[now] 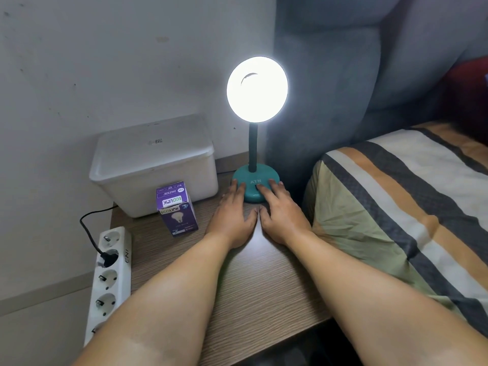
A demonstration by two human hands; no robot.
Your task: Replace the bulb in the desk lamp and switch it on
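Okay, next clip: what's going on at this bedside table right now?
A person has both hands on the teal base of a desk lamp: the left hand and the right hand lie flat, fingertips on the base. The lamp head is glowing brightly. A purple bulb box stands beside a white bin, and a power strip holds one black plug.

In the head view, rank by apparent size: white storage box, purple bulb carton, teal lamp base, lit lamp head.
1. white storage box
2. lit lamp head
3. purple bulb carton and teal lamp base: alike, and hands cover part of the base.
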